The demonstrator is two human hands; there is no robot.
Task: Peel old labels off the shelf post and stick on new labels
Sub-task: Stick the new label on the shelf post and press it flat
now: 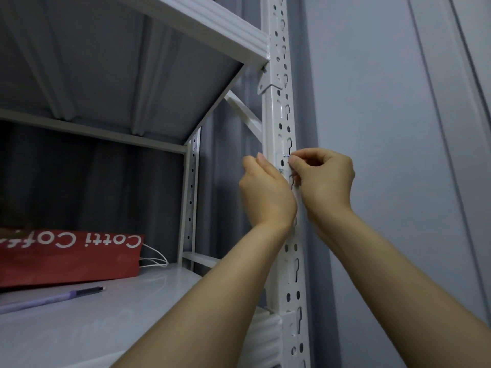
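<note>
Pinching the label (282,162) on the shelf post (276,115), the right hand (324,179) is seemingly peeling it; pulling slowly, close along the post, is advisable. The left hand (265,192) is bracing beside it, and whether it is gripping cannot be told.

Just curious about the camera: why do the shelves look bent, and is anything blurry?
Head view: the wide-angle lens bows the post and shelf; the light is dim and bluish; the label is too soft to read; the pen is slightly blurred.

Dim bluish light, soft focus, dark shelf recess, wide-angle edge bending
</note>
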